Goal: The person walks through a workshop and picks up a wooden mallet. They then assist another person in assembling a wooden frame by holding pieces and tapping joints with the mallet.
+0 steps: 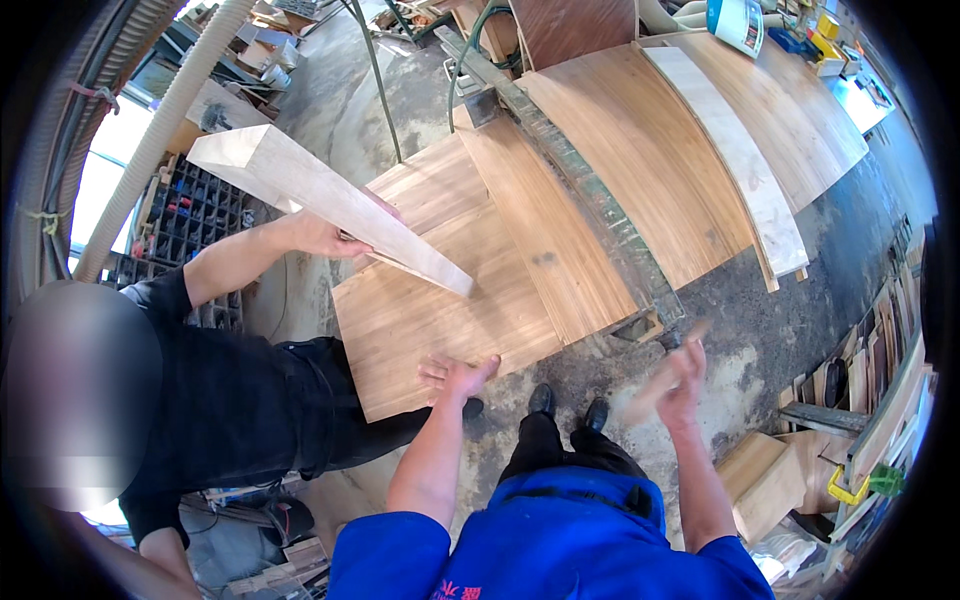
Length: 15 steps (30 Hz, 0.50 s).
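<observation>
- The left hand [462, 378] is at the near edge of the wooden panel [430, 325], fingers spread, gripping nothing; whether they touch it, I cannot tell.
- The right hand [680, 388] is raised beyond the panel's right end, blurred; I cannot tell how open its fingers are or whether they hold anything.
- A co-worker's hand [318, 236] grips the pale board [335, 195], tilted over the panel.
- Done, seemingly: panels laid flat, the pale plank [728, 150] resting across those farther right.
- Left, seemingly: the pale board is not laid flat yet.
</observation>
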Each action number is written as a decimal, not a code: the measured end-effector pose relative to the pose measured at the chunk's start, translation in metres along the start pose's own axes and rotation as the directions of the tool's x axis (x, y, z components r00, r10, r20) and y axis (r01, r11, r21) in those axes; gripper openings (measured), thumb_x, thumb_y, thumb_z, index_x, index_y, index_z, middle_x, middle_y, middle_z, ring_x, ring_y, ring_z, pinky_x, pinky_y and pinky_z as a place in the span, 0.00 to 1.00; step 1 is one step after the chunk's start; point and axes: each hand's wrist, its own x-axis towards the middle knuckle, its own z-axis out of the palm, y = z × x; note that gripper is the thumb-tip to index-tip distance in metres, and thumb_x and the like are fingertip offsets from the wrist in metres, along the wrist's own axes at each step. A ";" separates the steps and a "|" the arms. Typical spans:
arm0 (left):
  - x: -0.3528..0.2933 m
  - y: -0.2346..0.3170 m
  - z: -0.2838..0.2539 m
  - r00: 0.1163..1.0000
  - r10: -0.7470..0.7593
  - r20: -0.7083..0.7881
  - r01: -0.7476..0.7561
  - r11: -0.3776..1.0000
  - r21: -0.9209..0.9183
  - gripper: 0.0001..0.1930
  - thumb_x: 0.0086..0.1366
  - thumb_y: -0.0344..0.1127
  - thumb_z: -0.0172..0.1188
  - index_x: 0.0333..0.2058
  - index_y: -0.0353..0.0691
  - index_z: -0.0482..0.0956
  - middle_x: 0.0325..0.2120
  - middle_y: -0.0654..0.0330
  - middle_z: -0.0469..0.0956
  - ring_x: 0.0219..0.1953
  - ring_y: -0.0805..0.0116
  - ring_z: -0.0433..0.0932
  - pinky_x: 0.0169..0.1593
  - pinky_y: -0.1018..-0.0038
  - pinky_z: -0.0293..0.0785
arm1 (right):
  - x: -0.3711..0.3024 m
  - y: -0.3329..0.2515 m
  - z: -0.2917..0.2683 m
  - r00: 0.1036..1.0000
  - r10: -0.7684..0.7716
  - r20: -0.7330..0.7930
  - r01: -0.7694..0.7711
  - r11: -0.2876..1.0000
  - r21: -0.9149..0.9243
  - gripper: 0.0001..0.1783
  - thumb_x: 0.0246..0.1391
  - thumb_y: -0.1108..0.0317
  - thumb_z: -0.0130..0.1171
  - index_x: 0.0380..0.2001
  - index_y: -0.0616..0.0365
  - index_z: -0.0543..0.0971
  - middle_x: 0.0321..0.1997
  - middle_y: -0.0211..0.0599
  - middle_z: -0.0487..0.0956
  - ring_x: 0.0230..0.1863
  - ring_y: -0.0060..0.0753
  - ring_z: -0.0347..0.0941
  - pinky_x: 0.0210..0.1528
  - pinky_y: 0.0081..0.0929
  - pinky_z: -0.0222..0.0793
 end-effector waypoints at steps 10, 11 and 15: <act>-0.017 0.008 -0.016 1.000 0.020 0.025 -0.020 1.000 0.022 0.78 0.41 0.74 0.68 0.66 0.30 0.19 0.66 0.33 0.14 0.69 0.38 0.11 0.67 0.39 0.25 | -0.003 0.021 -0.020 0.630 0.772 0.079 -0.682 0.502 0.532 0.32 0.56 0.70 0.60 0.63 0.55 0.62 0.59 0.39 0.69 0.59 0.35 0.65 0.57 0.35 0.65; -0.019 0.011 -0.017 0.999 0.021 0.032 -0.022 0.999 0.041 0.79 0.41 0.75 0.67 0.66 0.27 0.20 0.66 0.29 0.14 0.68 0.36 0.10 0.69 0.44 0.26 | 0.008 0.022 -0.020 0.520 0.849 0.095 -0.702 0.361 0.614 0.32 0.57 0.69 0.60 0.62 0.57 0.60 0.58 0.38 0.69 0.58 0.33 0.66 0.56 0.34 0.65; -0.005 0.002 -0.009 1.000 -0.016 0.017 0.016 1.000 0.001 0.80 0.38 0.72 0.71 0.67 0.38 0.17 0.68 0.41 0.12 0.70 0.44 0.11 0.63 0.29 0.22 | 0.077 -0.008 -0.041 0.660 0.720 0.217 -0.601 0.332 0.727 0.29 0.58 0.67 0.60 0.58 0.63 0.61 0.53 0.39 0.71 0.53 0.32 0.67 0.57 0.31 0.64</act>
